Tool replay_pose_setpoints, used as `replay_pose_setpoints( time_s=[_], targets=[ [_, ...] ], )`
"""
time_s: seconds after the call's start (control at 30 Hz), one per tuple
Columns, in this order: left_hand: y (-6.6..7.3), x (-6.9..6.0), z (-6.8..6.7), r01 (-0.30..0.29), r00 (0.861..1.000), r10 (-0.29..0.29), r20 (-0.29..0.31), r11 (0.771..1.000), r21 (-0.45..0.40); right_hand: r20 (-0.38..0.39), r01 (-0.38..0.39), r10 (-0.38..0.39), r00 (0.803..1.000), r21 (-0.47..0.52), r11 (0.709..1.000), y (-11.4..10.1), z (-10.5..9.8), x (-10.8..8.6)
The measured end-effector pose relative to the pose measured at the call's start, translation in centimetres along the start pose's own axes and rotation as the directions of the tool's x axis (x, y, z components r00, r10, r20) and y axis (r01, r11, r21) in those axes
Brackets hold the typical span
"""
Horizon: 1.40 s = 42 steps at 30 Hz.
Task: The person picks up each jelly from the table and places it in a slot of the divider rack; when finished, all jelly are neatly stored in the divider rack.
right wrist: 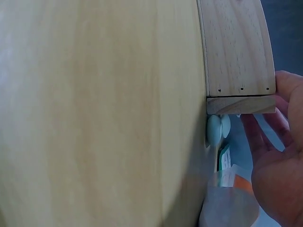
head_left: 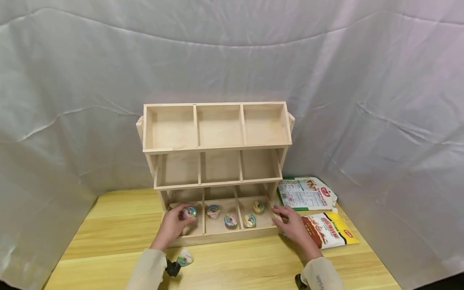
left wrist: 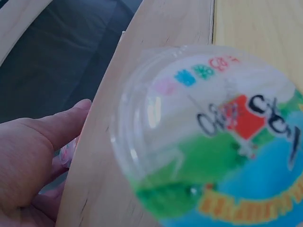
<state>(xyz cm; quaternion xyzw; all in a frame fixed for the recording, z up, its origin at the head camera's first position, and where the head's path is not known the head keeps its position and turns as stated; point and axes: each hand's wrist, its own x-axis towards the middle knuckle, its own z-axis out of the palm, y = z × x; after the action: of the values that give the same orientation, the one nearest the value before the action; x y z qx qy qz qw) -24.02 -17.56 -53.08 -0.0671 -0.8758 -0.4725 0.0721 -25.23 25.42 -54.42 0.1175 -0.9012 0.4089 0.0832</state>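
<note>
A pale wooden three-tier rack [head_left: 217, 147] stands upright, each tier split into three compartments. My left hand [head_left: 172, 226] pinches a jelly cup [head_left: 189, 212] with a colourful lid inside the bottom-left compartment; in the left wrist view that cup is mostly hidden behind the front board [left wrist: 118, 142]. At the rack's bottom right corner, my right hand [head_left: 294, 228] grips the side wall, thumb over its top edge and other fingers outside. Two jelly cups [head_left: 230, 220] lie in the bottom middle compartment, two yellowish ones [head_left: 249, 220] in the bottom right. Another jelly cup [head_left: 185, 257] lies on the table below my left hand.
Right of the rack, a green-and-white food packet [head_left: 306, 193] lies behind a yellow, white and brown packet [head_left: 330, 229], close to my right forearm. A grey curtain [head_left: 217, 72] surrounds the wooden table [head_left: 108, 225] at the back and sides.
</note>
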Motion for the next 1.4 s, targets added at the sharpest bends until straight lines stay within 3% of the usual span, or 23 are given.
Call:
replay_pose_setpoints(
  time_s=[0.2,0.67,1.4],
  targets=[
    [-0.3,0.7,0.4,-0.046,0.999,0.045,0.018,0.997,0.066,-0.007,0.003,-0.003,1.0,0.005,1.0,0.0,0.1,0.0],
    [-0.7,1.7,0.9,-0.019,0.996,0.008,0.091,0.992,0.123,-0.013,0.018,-0.018,1.0,0.005,1.0,-0.1,0.0,0.1],
    [-1.1,1.6,1.4,-0.043,0.998,0.035,0.046,0.982,0.181,-0.013,0.033,-0.033,0.999,-0.003,0.999,0.2,0.1,0.0]
  ],
)
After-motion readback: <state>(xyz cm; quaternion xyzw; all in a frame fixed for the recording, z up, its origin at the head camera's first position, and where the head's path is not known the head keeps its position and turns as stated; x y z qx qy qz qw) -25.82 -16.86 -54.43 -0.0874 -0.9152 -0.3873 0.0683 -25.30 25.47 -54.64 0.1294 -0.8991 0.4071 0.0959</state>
